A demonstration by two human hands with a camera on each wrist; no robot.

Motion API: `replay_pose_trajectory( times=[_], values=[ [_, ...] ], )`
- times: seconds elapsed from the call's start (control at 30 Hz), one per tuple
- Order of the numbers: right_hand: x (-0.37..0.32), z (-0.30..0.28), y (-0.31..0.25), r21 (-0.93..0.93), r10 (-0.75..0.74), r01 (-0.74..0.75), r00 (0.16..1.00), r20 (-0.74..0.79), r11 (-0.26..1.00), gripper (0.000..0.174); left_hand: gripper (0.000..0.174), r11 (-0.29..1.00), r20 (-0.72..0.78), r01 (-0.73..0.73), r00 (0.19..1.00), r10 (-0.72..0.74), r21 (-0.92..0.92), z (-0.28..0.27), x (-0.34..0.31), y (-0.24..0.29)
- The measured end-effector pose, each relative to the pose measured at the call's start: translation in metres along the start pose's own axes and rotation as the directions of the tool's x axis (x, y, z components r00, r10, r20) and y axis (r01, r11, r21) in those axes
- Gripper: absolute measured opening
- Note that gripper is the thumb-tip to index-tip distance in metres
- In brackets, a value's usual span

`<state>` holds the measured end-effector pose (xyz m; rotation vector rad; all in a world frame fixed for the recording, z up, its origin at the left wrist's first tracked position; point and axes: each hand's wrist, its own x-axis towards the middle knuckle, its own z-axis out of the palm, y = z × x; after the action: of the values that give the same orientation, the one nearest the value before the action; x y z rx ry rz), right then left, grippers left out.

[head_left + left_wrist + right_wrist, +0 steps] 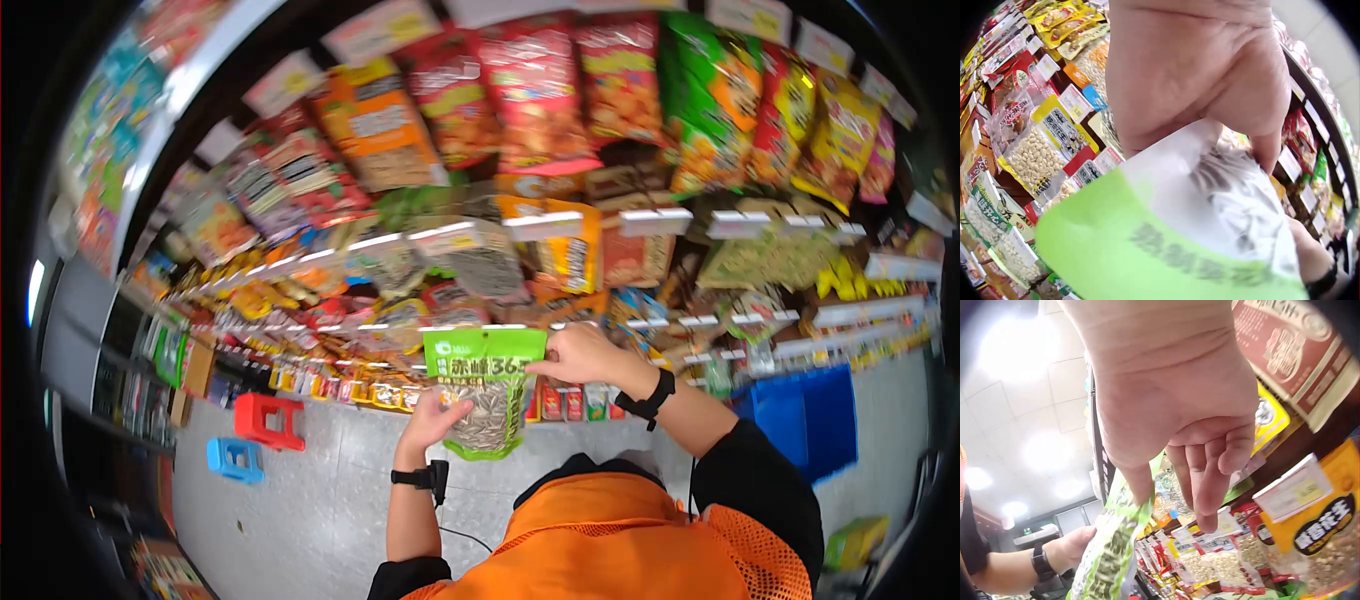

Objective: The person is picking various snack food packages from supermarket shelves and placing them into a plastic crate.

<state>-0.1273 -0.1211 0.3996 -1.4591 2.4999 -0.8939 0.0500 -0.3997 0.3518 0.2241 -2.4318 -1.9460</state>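
A green bag of sunflower seeds (485,350) with a clear window is held upright in front of the person's body, facing the head camera. My left hand (432,420) grips its lower left side, thumb across the front. At the upper right corner, my right hand (590,352) holds the edge with the thumb in front. In the left wrist view the bag's pale green bottom (1104,231) spreads below the left hand (1200,75). Seen from the right wrist, the bag (1116,544) is nearly edge-on under the thumb of the right hand (1175,406).
Store shelves of packaged snacks, including a red snack bag (530,90) and a green one (710,100), curve around in front. Price tags (545,226) line the shelf edges. A blue crate (805,420) stands right; red (268,420) and blue stools (235,458) stand left.
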Motion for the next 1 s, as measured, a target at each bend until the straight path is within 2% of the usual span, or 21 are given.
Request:
replay_pose_trajectory(
  times=[0.03,0.07,0.13,0.2,0.27,0.33,0.4,0.47,0.5,0.57,0.6,0.67,0.7,0.73,0.77,0.8,0.83,0.87,0.9,0.93,1.0],
  values=[
    [-0.019,-0.002,0.018,-0.074,0.032,-0.027,0.997,0.067,0.997,0.050,0.032,0.996,0.069,-0.002,0.998,-0.004,0.093,0.013,0.001,-0.001],
    [-0.043,-0.007,0.029,-0.062,0.109,-0.106,0.993,0.050,0.992,0.050,0.033,0.983,0.151,-0.020,0.989,-0.008,0.184,0.028,0.005,-0.005],
    [-0.089,-0.019,0.043,-0.055,0.127,-0.127,0.992,-0.007,0.990,0.045,0.033,0.976,0.287,-0.017,0.957,-0.047,0.216,0.067,0.018,-0.017],
    [-0.137,-0.024,0.067,0.045,0.245,-0.243,0.968,-0.051,0.969,0.045,0.033,0.966,0.391,-0.010,0.915,-0.095,0.258,0.113,0.037,-0.025],
    [-0.186,-0.041,0.071,0.054,0.213,-0.209,0.972,-0.101,0.976,0.043,0.034,0.935,0.527,-0.098,0.844,-0.103,0.340,0.167,0.056,-0.003],
    [-0.236,-0.062,0.069,0.093,0.302,-0.293,0.948,-0.104,0.952,0.038,0.035,0.866,0.651,-0.198,0.738,-0.177,0.459,0.227,0.078,0.016],
    [-0.283,-0.071,0.075,0.071,0.401,-0.398,0.915,-0.045,0.915,0.031,0.039,0.888,0.745,-0.217,0.641,-0.184,0.406,0.291,0.097,0.028],
    [-0.334,-0.090,0.076,0.090,0.465,-0.457,0.877,-0.119,0.885,0.026,0.044,0.938,0.821,-0.273,0.570,-0.021,0.214,0.358,0.108,0.045],
    [-0.361,-0.099,0.077,0.052,0.481,-0.480,0.858,-0.179,0.876,0.024,0.044,0.936,0.837,-0.284,0.547,-0.021,0.209,0.388,0.115,0.047],
    [-0.410,-0.119,0.072,0.024,0.506,-0.518,0.825,-0.251,0.855,0.023,0.049,0.908,0.858,-0.414,0.487,0.161,0.065,0.444,0.129,0.047],
    [-0.433,-0.132,0.068,0.036,0.580,-0.604,0.744,-0.332,0.796,0.023,0.049,0.907,0.870,-0.417,0.468,0.152,0.066,0.468,0.133,0.055],
    [-0.478,-0.146,0.071,0.103,0.680,-0.728,0.568,-0.464,0.678,0.019,0.049,0.899,0.790,-0.428,0.580,0.197,0.090,0.512,0.140,0.071],
    [-0.499,-0.151,0.076,0.141,0.718,-0.773,0.483,-0.502,0.619,0.018,0.047,0.924,0.782,-0.362,0.608,0.136,0.121,0.528,0.142,0.075],
    [-0.519,-0.155,0.082,0.182,0.748,-0.811,0.393,-0.535,0.556,0.017,0.047,0.922,0.797,-0.367,0.590,0.127,0.125,0.542,0.145,0.066],
    [-0.539,-0.151,0.097,0.216,0.778,-0.851,0.298,-0.553,0.479,0.019,0.046,0.948,0.799,-0.289,0.597,0.072,0.131,0.554,0.149,0.047],
    [-0.558,-0.145,0.114,0.231,0.786,-0.854,0.280,-0.551,0.466,0.019,0.045,0.969,0.798,-0.206,0.603,0.014,0.139,0.562,0.149,0.035],
    [-0.577,-0.138,0.134,0.254,0.802,-0.887,0.186,-0.568,0.386,0.020,0.044,0.912,0.838,-0.348,0.546,0.008,0.218,0.565,0.147,0.044],
    [-0.593,-0.129,0.155,0.279,0.809,-0.910,0.094,-0.580,0.306,0.021,0.044,0.911,0.843,-0.345,0.538,-0.005,0.225,0.566,0.145,0.040],
    [-0.607,-0.119,0.176,0.296,0.832,-0.927,0.031,-0.555,0.232,0.022,0.045,0.858,0.866,-0.419,0.497,-0.056,0.296,0.564,0.141,0.034],
    [-0.622,-0.105,0.202,0.302,0.838,-0.926,0.025,-0.545,0.225,0.022,0.046,0.794,0.880,-0.493,0.461,-0.110,0.357,0.561,0.137,0.028],
    [-0.649,-0.071,0.256,0.413,0.848,-0.898,-0.094,-0.522,0.154,0.022,0.046,0.778,0.854,-0.457,0.485,-0.187,0.430,0.551,0.124,0.023]
  ],
)
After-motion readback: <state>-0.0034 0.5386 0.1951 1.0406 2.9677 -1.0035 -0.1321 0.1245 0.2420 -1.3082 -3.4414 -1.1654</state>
